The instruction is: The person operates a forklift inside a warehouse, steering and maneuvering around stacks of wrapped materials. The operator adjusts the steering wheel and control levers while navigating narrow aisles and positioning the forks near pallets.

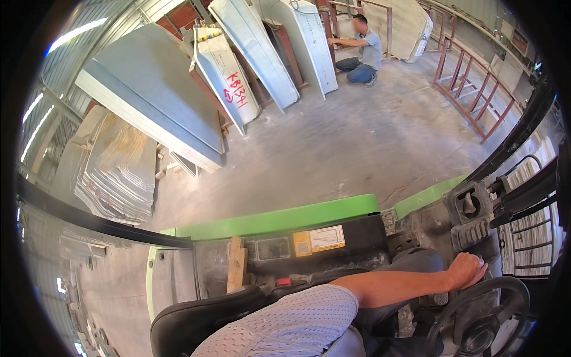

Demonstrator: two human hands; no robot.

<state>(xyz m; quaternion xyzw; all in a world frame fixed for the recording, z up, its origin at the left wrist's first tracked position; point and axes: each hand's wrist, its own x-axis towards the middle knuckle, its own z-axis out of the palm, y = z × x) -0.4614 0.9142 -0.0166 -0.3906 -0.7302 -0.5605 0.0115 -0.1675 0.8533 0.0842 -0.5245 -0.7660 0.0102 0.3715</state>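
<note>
My left arm reaches across to the right side of the view, bare below a pale mesh-textured sleeve. At its end my left hand (467, 271) is closed with its fingers curled, beside the upper rim of a black steering wheel (522, 291). What lies inside the fingers is hidden, and I cannot tell whether the hand touches the wheel. A dusty dashboard part (470, 205) with a round opening stands just beyond the hand. My right hand does not show. Below my arm are my dark trousers (419, 262).
I sit on a black seat (208, 315) in a vehicle with a green side panel (279, 215). A wooden piece (237, 268) stands by the seat. Large stone slabs (154, 89) lean on racks; a person (363, 53) crouches beside them. A rusty metal frame (473, 89) stands at right.
</note>
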